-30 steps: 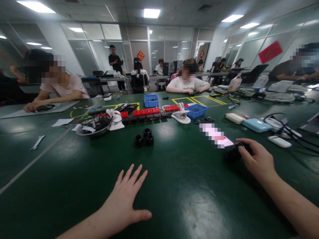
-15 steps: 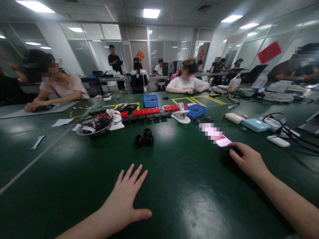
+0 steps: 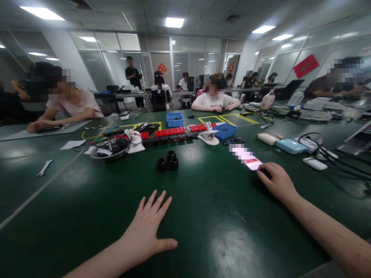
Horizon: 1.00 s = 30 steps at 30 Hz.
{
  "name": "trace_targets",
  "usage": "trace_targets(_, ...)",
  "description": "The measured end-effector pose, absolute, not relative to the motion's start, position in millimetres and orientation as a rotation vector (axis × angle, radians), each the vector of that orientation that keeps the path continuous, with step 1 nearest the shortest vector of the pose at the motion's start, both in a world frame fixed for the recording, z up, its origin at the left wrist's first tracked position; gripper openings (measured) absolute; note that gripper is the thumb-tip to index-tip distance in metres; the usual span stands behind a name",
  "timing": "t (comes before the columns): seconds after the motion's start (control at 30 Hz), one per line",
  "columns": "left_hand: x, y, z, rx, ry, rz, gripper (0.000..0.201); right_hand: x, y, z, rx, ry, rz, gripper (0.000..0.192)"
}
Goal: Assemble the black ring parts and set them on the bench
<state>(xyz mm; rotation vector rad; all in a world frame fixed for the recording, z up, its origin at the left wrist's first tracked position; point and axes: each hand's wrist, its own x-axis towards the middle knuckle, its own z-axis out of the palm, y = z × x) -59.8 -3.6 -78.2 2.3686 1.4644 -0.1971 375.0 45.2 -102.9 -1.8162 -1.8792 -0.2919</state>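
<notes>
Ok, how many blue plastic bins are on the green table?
2. One blue bin stands at the far middle of the green table; the other blue bin lies nearer and to its right, beside a white clamp. More may be hidden behind the clutter.

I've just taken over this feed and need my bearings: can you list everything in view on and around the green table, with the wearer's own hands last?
phone: 1, pink-lit screen, under the right hand's fingertips
black rings: 3, black, clustered at table centre
power strips: several, red and black, in a row behind the rings
blue bins: 2, blue, beyond the strips
white clamp stand: 1, white, beside the right bin
clear bowl: 1, holds cables, left of centre
wrench: 1, silver, far left
power banks: several, white, beige and light blue, right side
table: 1, dark green
seated people: several, across the table and around it
left hand: flat on the table, fingers spread
right hand: fingertips on the phone's near end
</notes>
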Motion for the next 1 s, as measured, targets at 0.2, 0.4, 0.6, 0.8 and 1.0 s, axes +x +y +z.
trace_targets(0.2, -61.5, -4.5, -81.1, 2.405, 1.450, -0.151, 0.098, 376.4, 46.1, -103.1, -1.766, -1.819, -0.527, 0.041)
trace_targets(0.4, -63.6, -4.6, -79.0, 2.408, 1.429, -0.105, 0.098, 363.9, 33.4, -96.8, -1.597, -1.782, -0.716, 0.040)
trace_targets(0.6, -63.6, -5.7, -75.0, 2.410, 1.416, -0.089, 0.100, 295.6, 22.9, -98.8, -1.249, -2.049, -0.665, 0.025)
trace_targets(0.8, -63.6, -5.8, -77.4, 2.426, 1.426, -0.076, 0.100, 183.2, 12.9, -87.8, -1.043, -2.184, -0.408, 0.024)
trace_targets(1.0, -63.9, -3.8, -75.5, 2.399, 1.408, -0.083, 0.103, 119.4, 64.7, -46.7, -1.193, -2.077, -0.146, 0.025)
